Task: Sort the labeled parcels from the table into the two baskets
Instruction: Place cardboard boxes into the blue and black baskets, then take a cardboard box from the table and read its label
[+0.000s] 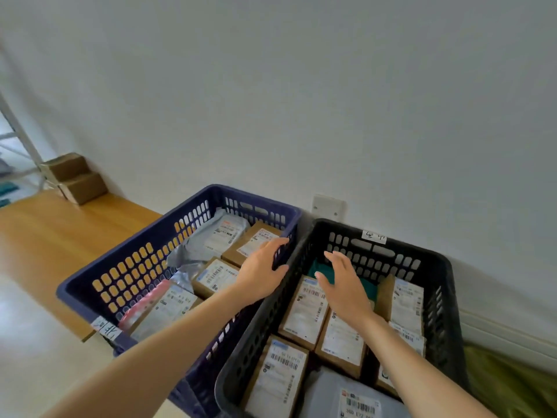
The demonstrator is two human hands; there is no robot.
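Both baskets are parked side by side against the wall at the right-hand end of the wooden table (45, 236). The blue basket (129, 276) sits on that end with its near corner poking out past the table's near edge. The black basket (437, 297) is jammed right up against it on the right, and honestly I can't tell what's under that one.

The left hand (260, 268) is on the blue basket's right wall, fingers hooked over the rim and thumb pinching from the near side, so it's got hold of the basket itself. The right hand (345, 285) hangs palm down over the far half of the black basket, fingers spread and loose, holding nothing. Under it is a teal packet (318, 271); can't tell if it's actually touching.

All the parcels I can see are in the baskets. The blue one has:
- a grey mailer bag (211, 239) at the far wall
- a far brown box (254, 236) next to it, partly under the left hand
- a middle brown box (215, 276)
- a pink bubble mailer (144, 303) along the left wall
- a white-labelled parcel (168, 310) just beside the mailer

The black one has labelled brown boxes (307, 309) packed down its middle, a tilted brown box (405, 300) by the right wall, and a grey poly bag (349, 399) at the near end.

Each basket has a handwritten tag: the blue one's tag (107, 328) is at the near corner, and the black one's tag (373, 236) is on the far rim. There are stacked cardboard boxes (75, 179) at the table's far-left end, a wall plate (328, 206) behind the baskets, and some olive cloth (506, 384) off to the right.
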